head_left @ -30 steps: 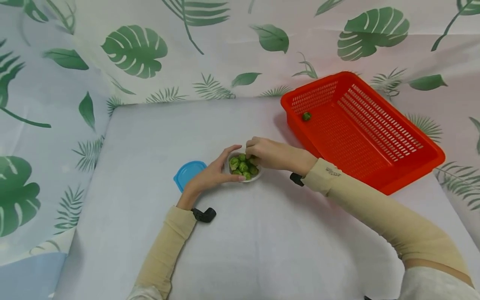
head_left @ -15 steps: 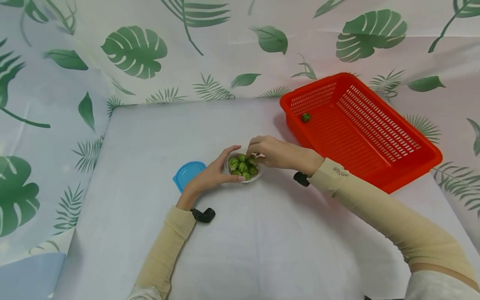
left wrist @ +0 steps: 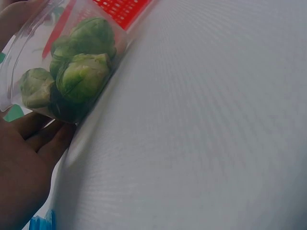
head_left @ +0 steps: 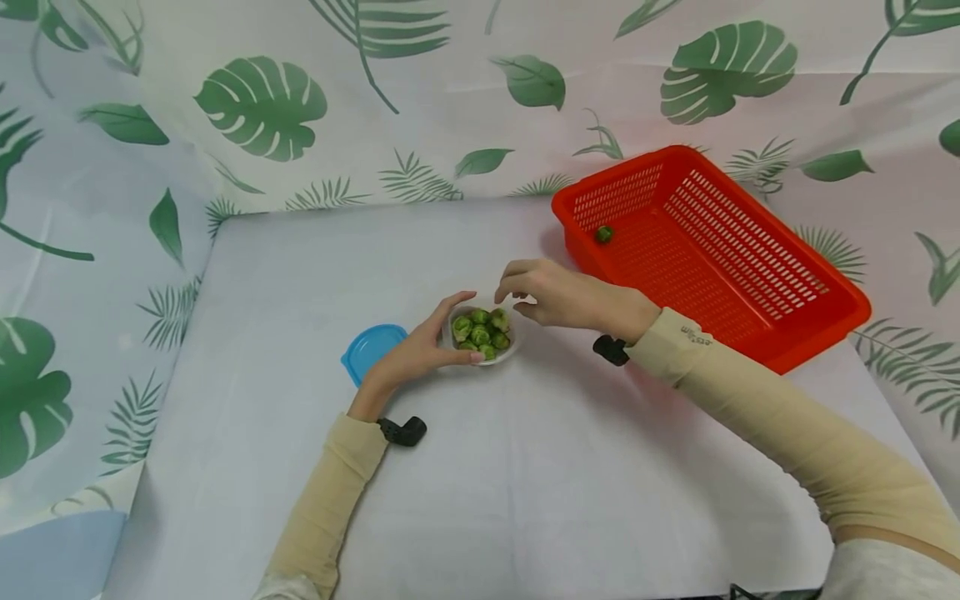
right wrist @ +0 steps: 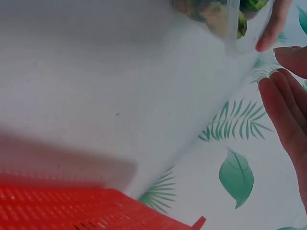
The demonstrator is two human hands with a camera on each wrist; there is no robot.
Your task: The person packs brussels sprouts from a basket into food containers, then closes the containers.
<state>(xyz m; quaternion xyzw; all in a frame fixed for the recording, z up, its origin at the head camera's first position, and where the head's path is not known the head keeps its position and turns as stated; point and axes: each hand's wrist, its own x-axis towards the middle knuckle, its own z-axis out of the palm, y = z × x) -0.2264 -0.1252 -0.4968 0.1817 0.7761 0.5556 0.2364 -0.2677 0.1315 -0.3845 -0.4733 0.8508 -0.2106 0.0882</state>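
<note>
A small clear plastic container [head_left: 513, 348] stands on the white table, filled with several Brussels sprouts [head_left: 480, 335]. My left hand [head_left: 416, 352] holds it from the left, thumb at the near side and fingers round the far side. In the left wrist view, sprouts [left wrist: 82, 76] show through the clear wall. Just right of and above the container is my right hand [head_left: 558, 296], its fingers loosely bent and parted with nothing between them. The right wrist view also shows these fingers [right wrist: 283, 103] apart from the container.
A blue lid [head_left: 369, 354] lies left of the container, partly behind my left hand. At the back right sits a red perforated basket [head_left: 667, 250] with one Brussels sprout [head_left: 603, 234] in its left corner. Leaf-patterned cloth [head_left: 420, 100] hangs behind the table.
My right hand has lifted off the sprouts and moved slightly right, its thumb and fingers spreading apart. The left hand stays on the container. The view shifts a little.
</note>
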